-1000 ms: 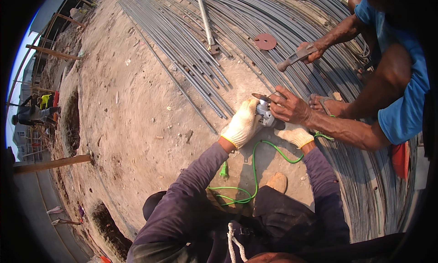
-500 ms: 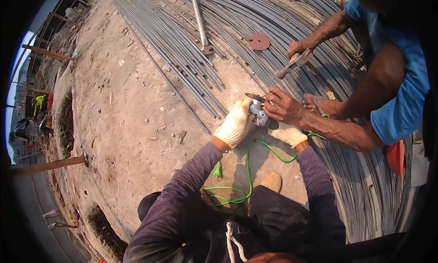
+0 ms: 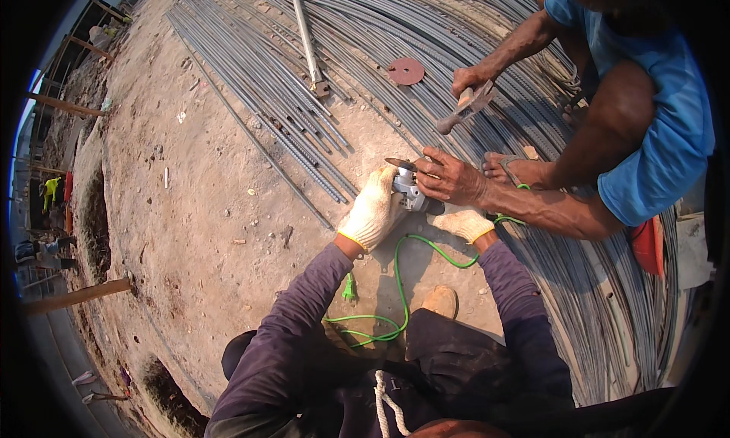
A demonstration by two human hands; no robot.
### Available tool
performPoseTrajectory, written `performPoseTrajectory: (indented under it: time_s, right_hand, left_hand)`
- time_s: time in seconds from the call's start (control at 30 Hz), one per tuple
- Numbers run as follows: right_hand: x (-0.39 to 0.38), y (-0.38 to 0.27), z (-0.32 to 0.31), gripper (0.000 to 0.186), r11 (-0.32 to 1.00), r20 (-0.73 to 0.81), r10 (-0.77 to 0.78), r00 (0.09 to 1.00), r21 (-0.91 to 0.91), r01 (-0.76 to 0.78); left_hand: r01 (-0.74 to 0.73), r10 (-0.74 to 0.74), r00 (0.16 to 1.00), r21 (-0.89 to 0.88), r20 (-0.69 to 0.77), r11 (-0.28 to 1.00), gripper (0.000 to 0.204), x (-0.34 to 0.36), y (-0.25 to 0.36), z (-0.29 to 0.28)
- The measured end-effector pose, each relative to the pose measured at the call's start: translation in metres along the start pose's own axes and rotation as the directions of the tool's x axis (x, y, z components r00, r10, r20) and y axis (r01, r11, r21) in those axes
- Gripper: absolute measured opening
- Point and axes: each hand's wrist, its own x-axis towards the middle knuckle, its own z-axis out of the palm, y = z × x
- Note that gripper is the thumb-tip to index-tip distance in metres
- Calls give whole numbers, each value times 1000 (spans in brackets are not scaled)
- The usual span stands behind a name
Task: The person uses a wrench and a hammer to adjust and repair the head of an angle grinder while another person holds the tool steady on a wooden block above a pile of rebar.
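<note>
An angle grinder [image 3: 411,194] with a grey head is held out in front of me between both hands. My left hand [image 3: 371,213], in a cream knit glove, is closed round its head end. My right hand [image 3: 458,221], gloved alike, grips the body's other end. At the far end sits a thin brown disc [image 3: 401,164], seen nearly edge-on. A co-worker's bare hand [image 3: 450,178] reaches in from the right with its fingers at the disc. The co-worker's other hand [image 3: 473,80] holds a hammer [image 3: 465,109]. A green cord [image 3: 401,271] loops below the grinder.
Long steel rebars [image 3: 255,80] lie across the ground ahead and to the right. A loose reddish cutting disc [image 3: 406,71] and a metal bar [image 3: 306,39] rest on them. The cord's green plug [image 3: 349,287] lies near my left forearm. The co-worker [image 3: 661,134] squats at right.
The whole view has shifted slightly, so things appear a little farther left. Both my hands keep their grip on the angle grinder, and the co-worker's fingers stay at its disc.
</note>
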Motion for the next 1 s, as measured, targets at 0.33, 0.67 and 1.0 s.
performPoseTrajectory:
  time_s: [0.33, 0.67, 1.0]
  right_hand:
    - [-5, -18, -15, 70, 998, 68, 52, 996, 18, -54]
    - [-7, -19, -14, 66, 999, -52, 23, 998, 29, -21]
    - [-9, -18, -10, 66, 999, -85, 25, 996, 40, -22]
  left_hand:
    - [-29, 28, 1000, 15, 4, 999, 58, -3, 0, -4]
    - [-15, 15, 1000, 2, 6, 1000, 58, -5, 1, -5]
    - [7, -7, 1000, -3, 26, 1000, 61, -7, 0, -1]
